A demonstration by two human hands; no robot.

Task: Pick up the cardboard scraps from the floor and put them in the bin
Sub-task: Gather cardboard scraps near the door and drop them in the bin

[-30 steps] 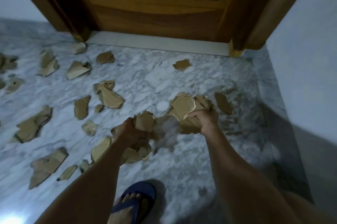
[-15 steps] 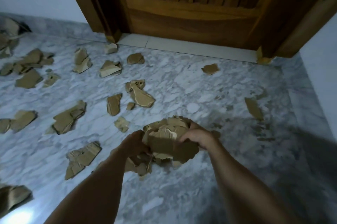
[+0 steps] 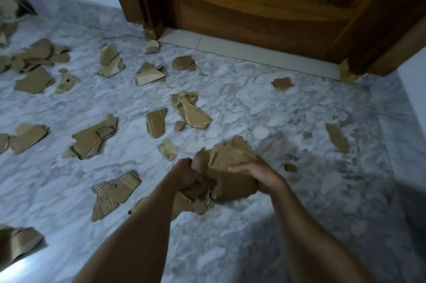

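A bundle of brown cardboard scraps (image 3: 227, 167) is held above the marble floor between both hands. My left hand (image 3: 186, 173) grips its left side with curled fingers, and more scraps hang below that hand. My right hand (image 3: 260, 175) clasps the right side, fingers wrapped over the top. Several loose scraps lie on the floor: a printed one (image 3: 191, 109), a corrugated one (image 3: 115, 192), a folded one (image 3: 94, 137). No bin is in view.
A wooden door (image 3: 265, 6) and frame stand at the back, with a pale threshold (image 3: 242, 52). A white wall (image 3: 412, 75) closes the right side. More scraps pile up at the far left (image 3: 34, 56) and bottom left (image 3: 18, 243).
Both hands have come together, merging two separate handfuls into one bundle. The view has shifted right and back, so more of the scrap-strewn floor on the left shows.
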